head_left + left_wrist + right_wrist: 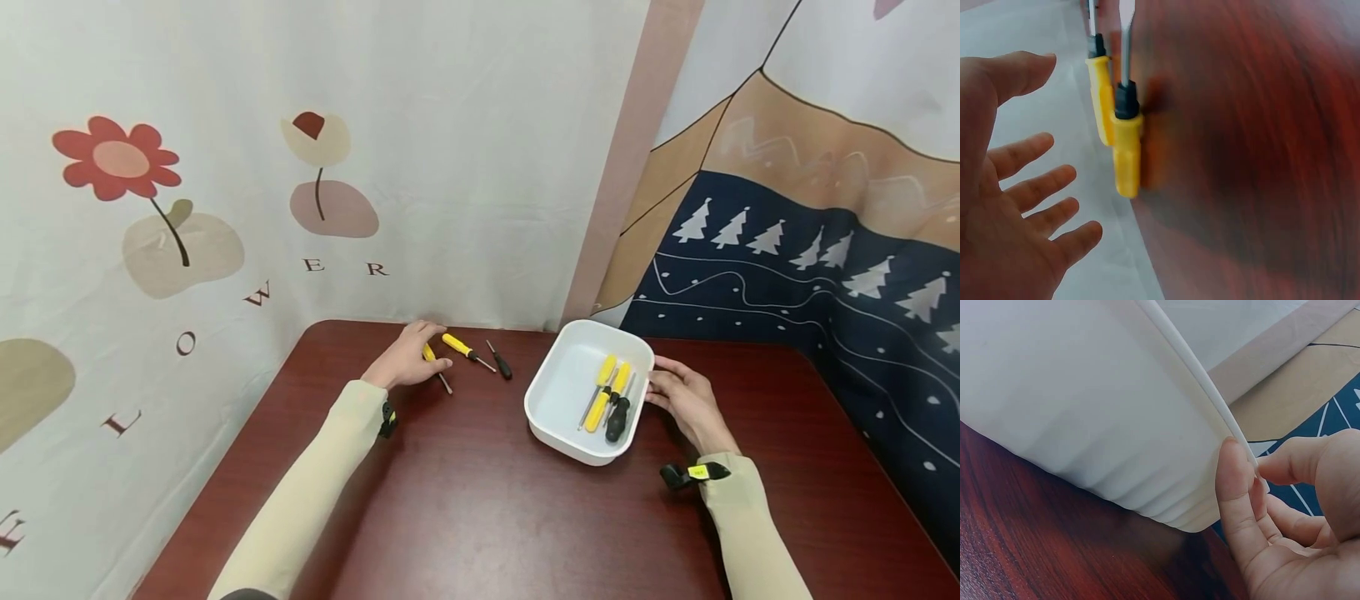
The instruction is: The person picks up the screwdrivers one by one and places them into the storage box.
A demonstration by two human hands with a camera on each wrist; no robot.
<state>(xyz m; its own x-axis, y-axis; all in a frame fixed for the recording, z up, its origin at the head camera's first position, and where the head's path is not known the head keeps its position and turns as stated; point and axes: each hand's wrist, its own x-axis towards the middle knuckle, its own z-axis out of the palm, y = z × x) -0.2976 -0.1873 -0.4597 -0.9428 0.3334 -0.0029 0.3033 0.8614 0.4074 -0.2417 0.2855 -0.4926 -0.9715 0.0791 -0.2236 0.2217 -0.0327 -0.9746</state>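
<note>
My left hand [412, 354] hovers over the table's far left part, fingers spread and holding nothing. Right by its fingers lies a yellow-handled screwdriver [429, 353]; in the left wrist view this screwdriver [1127, 150] stands apart from the fingertips. Just beyond lies a second yellow-handled screwdriver [457, 343], and to its right a small black-handled screwdriver [504, 367]. At the right, my right hand [686, 400] pinches the rim of a white plastic box [555, 392]; the right wrist view shows fingers [1235, 475] on both sides of that rim.
Inside the box lie several screwdrivers, among them a yellow-handled one [597, 412] and a black-handled one [617, 421]. The dark red wooden table [465, 500] ends at the back against a printed curtain [480, 167].
</note>
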